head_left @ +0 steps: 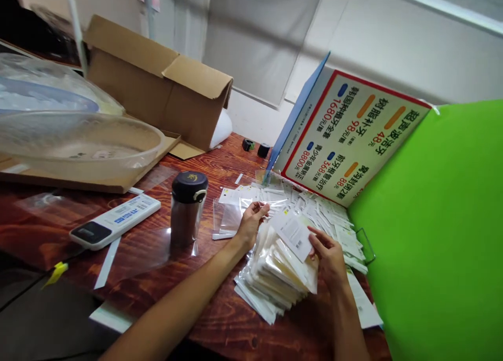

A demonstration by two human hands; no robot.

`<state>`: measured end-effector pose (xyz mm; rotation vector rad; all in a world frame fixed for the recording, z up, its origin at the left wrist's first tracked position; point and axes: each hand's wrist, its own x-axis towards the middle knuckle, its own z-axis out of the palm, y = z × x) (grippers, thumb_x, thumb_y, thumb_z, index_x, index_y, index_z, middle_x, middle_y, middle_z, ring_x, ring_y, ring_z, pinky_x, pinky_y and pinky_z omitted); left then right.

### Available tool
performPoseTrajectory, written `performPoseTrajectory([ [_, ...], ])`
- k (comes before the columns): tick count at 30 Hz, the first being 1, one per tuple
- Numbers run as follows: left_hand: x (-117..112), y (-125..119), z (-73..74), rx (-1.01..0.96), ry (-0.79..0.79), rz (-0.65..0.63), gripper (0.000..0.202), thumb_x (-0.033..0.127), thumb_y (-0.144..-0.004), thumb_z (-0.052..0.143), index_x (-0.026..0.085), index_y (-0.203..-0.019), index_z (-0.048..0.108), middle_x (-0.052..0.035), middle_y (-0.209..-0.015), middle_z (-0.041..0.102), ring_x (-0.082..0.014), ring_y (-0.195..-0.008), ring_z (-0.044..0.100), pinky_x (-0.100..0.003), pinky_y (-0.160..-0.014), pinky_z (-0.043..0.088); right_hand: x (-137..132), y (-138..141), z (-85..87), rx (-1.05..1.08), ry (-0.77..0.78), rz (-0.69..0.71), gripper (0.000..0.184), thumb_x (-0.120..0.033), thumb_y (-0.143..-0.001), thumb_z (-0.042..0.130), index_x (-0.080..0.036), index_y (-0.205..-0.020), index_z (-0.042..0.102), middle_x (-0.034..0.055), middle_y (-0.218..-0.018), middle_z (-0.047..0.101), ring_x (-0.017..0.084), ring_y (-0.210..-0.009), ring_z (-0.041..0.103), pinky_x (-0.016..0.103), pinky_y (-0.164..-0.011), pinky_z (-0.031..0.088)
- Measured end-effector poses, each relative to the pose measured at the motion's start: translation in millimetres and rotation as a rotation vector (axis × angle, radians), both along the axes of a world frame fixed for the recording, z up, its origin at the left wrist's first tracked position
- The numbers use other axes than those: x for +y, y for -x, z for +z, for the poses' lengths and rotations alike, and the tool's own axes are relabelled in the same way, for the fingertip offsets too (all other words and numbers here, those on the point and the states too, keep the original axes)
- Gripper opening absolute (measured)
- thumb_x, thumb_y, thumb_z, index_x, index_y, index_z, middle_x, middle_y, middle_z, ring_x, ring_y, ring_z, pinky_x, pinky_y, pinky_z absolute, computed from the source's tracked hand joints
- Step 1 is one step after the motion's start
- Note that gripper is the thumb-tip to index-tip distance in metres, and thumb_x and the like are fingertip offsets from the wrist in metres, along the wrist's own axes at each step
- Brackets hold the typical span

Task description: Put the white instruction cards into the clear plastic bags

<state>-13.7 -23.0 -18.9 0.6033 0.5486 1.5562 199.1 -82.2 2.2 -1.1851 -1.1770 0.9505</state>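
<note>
My right hand (328,253) pinches the right edge of a white printed card (293,233) that has a barcode and a small yellow mark. The card is held over a stack of packets in clear plastic (271,277) with white and cream contents. To its left, my left hand (251,223) has thumb and forefinger closed at the lower edge of a clear plastic bag (271,190), which is hard to see against the cards behind it. Many loose white cards (326,214) lie in a spread pile beyond both hands.
A dark-lidded tumbler (187,209) and a white device (118,222) with a cable stand left on the wooden table (220,308). Behind are an open cardboard box (157,88) and a clear plastic tub (78,135). A printed board (346,135) and green panel (432,219) border the right.
</note>
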Motion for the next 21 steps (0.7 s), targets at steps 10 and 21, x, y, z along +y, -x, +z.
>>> performPoseTrajectory([
  [10, -14.0, -8.2, 11.1, 0.16, 0.017, -0.134, 0.036, 0.047, -0.069, 0.076, 0.018, -0.087, 0.064, -0.0028, -0.083, 0.067, -0.0139, -0.074, 0.062, -0.024, -0.069, 0.05, -10.5, 7.5, 7.6, -0.009, -0.062, -0.066, 0.041, -0.042, -0.064, 0.084, -0.017, -0.093, 0.071, 0.0042, -0.086, 0.07, 0.014, -0.059, 0.061, 0.028, -0.056, 0.052],
  [21, -16.3, -8.2, 10.6, 0.345, 0.029, -0.1, 0.035, 0.05, -0.075, 0.067, 0.018, -0.09, 0.066, -0.0053, -0.086, 0.068, -0.017, -0.077, 0.063, -0.026, -0.067, 0.05, -16.9, 16.6, 0.1, -0.064, -0.202, -0.253, 0.035, -0.047, -0.067, 0.082, -0.016, -0.08, 0.071, 0.0053, -0.074, 0.071, 0.019, -0.062, 0.066, 0.032, -0.059, 0.056],
])
